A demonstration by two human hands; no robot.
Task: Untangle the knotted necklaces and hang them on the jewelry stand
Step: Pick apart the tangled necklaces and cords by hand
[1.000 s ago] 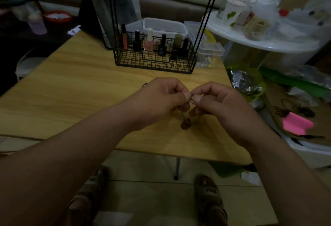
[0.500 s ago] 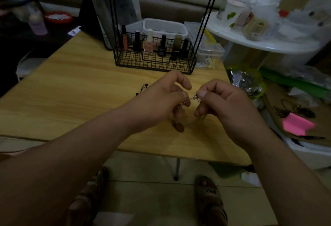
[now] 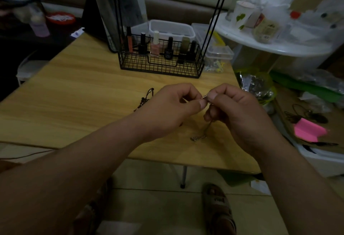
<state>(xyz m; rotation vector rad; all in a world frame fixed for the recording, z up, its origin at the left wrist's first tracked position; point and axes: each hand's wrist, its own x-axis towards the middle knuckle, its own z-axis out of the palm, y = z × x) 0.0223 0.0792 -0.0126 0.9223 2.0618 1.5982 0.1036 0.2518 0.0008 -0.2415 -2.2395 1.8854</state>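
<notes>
Both hands are held above the near part of the wooden table [image 3: 78,89], close together and almost touching at the fingertips. The left hand [image 3: 167,111] pinches a thin silver necklace [image 3: 204,97] between thumb and forefinger, and the other fingers are curled in. The right hand [image 3: 236,111] pinches the same necklace just beside it, also with thumb and forefinger. Only a small bright piece of the chain shows between the two pinches. From under the right hand the chain hangs down to the table, and its lower end with a small pendant [image 3: 195,138] lies on the wood, near the table's near edge.

A second, darker necklace [image 3: 144,99] lies on the table just left of the left hand; a part of it is hidden behind the hand, so I cannot tell whether it joins the silver one.

At the far side of the table stands a black wire stand [image 3: 160,63] with a basket at the bottom and thin black rods going up out of the picture. Several nail polish bottles [image 3: 155,47] stand upright in the basket. No necklace hangs on the part of the rods that is visible.

Below the table edge the person's two sandalled feet rest on the tiled floor.
</notes>
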